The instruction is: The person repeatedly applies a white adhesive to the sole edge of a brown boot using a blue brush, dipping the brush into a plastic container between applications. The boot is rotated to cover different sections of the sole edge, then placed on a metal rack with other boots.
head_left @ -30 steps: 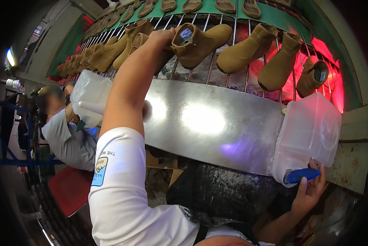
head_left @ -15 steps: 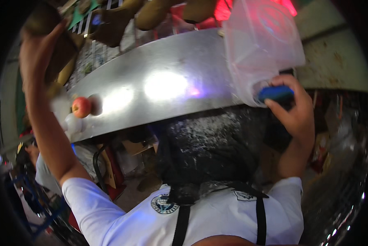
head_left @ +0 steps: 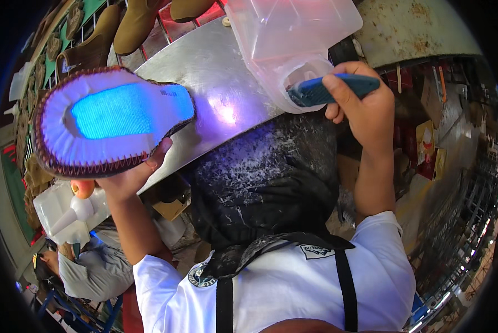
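Note:
My left hand (head_left: 132, 177) grips a shoe upper (head_left: 49, 127) from beneath, its underside turned up. Dark zigzag stitching runs round its edge, gathered pale material lies inside that, and the ribbed middle glows bright blue. My thumb shows at the near edge; the shoe hides most of the other fingers. On the right, my right hand (head_left: 365, 108) is closed round the handle of a blue brush (head_left: 337, 89). The brush's head is at the round mouth of a translucent plastic jug (head_left: 276, 39) lying on its side; its tip is partly hidden inside.
Under the jug is a shiny metal bench (head_left: 215, 66). Brown boots (head_left: 132, 25) hang on a rack along the far side. A reddish apple (head_left: 83, 187) and a white nozzle bottle (head_left: 79, 211) are near the bench's left end. Beyond, at lower left, another person (head_left: 96, 272) sits.
My left hand has brought the shoe from the far left edge in over the bench, underside now up. My right hand still holds the brush at the jug's mouth. The view has shifted.

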A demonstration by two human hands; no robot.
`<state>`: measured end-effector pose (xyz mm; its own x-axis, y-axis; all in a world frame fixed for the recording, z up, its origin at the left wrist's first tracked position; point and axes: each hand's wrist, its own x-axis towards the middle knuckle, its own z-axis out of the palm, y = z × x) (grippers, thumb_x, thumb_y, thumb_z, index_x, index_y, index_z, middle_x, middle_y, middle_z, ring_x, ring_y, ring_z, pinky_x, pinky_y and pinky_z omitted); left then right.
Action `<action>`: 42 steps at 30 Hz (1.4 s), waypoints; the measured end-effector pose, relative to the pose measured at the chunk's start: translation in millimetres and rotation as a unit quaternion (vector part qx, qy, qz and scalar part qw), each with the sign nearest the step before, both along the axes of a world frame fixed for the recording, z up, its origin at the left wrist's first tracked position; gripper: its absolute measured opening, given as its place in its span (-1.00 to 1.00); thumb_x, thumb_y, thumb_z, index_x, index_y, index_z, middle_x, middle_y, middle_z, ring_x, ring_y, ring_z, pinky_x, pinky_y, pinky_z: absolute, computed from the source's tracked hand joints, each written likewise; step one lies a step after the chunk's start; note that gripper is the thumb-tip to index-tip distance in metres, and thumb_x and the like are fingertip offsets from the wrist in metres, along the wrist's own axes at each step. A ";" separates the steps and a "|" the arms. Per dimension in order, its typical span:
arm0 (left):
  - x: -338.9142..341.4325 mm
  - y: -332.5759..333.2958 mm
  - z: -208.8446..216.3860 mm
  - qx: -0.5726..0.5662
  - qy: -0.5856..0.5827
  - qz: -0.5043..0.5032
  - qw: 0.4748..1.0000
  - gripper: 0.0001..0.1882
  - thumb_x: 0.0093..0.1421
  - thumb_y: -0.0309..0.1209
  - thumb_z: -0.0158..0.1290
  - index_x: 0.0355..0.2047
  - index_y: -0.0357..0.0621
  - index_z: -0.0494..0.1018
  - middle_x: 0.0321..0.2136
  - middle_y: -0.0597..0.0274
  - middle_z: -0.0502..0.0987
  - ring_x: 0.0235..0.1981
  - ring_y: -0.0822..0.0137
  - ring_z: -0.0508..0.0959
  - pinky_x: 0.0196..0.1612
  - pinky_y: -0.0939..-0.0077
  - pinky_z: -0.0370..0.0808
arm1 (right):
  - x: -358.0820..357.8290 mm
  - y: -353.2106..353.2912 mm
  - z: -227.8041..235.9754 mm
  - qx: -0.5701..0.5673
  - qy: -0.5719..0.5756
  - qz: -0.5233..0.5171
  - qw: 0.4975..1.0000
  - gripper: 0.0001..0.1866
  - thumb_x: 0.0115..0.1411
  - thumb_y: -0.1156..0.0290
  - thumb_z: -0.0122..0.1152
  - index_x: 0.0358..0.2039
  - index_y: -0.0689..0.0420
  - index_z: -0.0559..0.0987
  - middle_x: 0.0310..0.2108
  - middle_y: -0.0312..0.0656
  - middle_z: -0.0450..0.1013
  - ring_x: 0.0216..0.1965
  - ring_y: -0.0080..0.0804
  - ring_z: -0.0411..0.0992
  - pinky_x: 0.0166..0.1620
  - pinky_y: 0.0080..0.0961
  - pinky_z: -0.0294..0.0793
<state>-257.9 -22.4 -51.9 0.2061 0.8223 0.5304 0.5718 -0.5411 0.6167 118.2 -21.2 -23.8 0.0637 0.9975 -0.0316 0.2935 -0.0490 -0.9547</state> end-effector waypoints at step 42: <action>12.0 9.8 26.3 -0.152 -0.113 -0.006 0.982 -0.04 -0.17 -0.26 0.52 0.21 -0.31 0.30 0.07 0.00 0.50 0.11 0.14 0.52 0.19 0.22 0.45 | 13.4 -0.8 -3.7 0.003 -0.012 0.120 0.993 -0.76 0.27 0.41 0.35 -0.13 0.29 0.62 -0.46 -0.29 0.55 -0.42 -0.67 0.48 -0.31 -0.71 0.47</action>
